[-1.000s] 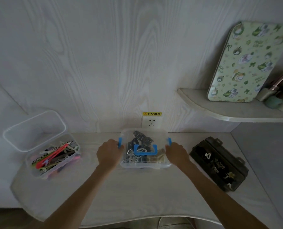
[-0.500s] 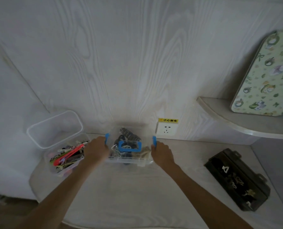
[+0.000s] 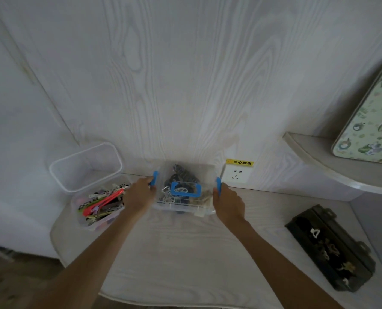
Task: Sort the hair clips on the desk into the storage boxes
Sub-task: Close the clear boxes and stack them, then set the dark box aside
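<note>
A clear lidded storage box (image 3: 204,170) with a blue handle and blue side latches stands at the back of the desk, holding dark and white hair clips. My left hand (image 3: 139,195) grips its left side at the blue latch. My right hand (image 3: 227,202) grips its right side at the other latch. To the left, an open clear box (image 3: 100,205) holds several colourful hair clips, its lid (image 3: 85,166) tilted up against the wall. A dark box (image 3: 329,246) with pale clips lies at the right.
A wall socket (image 3: 235,176) with a yellow warning label sits just behind the lidded box. A curved shelf (image 3: 319,161) juts out at the right with a floral-patterned board (image 3: 368,128) leaning on it. The desk's rounded front edge (image 3: 163,302) is near me.
The view has swung left, so the boxes sit more to the right in frame. Both hands stay on the lidded box, which now stands closer to the open colourful box.
</note>
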The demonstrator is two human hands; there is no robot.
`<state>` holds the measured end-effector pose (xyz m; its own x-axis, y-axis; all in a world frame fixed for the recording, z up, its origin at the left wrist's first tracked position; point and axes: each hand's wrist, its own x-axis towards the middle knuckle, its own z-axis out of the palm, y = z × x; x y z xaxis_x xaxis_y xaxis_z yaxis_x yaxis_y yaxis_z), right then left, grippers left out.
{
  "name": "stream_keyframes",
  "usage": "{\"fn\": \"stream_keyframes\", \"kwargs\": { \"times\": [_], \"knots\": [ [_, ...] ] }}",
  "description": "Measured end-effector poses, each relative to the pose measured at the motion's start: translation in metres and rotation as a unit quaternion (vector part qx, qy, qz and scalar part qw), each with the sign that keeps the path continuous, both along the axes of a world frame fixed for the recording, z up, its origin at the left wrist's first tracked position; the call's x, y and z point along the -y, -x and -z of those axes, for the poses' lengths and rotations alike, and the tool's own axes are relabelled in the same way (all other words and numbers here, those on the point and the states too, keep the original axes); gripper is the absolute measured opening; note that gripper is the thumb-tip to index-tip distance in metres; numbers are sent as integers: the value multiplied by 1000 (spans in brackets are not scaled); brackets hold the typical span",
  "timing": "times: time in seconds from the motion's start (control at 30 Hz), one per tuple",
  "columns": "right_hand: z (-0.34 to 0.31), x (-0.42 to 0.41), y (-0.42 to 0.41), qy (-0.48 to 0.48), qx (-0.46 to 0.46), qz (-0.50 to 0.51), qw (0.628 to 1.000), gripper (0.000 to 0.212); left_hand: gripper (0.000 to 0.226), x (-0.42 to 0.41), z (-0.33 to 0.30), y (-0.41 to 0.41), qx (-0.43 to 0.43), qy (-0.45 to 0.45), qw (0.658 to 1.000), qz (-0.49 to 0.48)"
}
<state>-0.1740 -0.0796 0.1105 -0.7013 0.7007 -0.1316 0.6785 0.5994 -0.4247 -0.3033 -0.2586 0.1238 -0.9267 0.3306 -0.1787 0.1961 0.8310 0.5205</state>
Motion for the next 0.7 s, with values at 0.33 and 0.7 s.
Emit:
{"fn": "stream_keyframes", "kwargs": {
  "times": [0.33,0.7],
  "knots": [
    [-52,83,100,41,-253,-209,944,39,59,126,-31,48,-312,-56,937,-147],
    [-61,158,208,-218,-151,-469,842,54,26,171,-43,92,-285,48,957,28]
  ]
}}
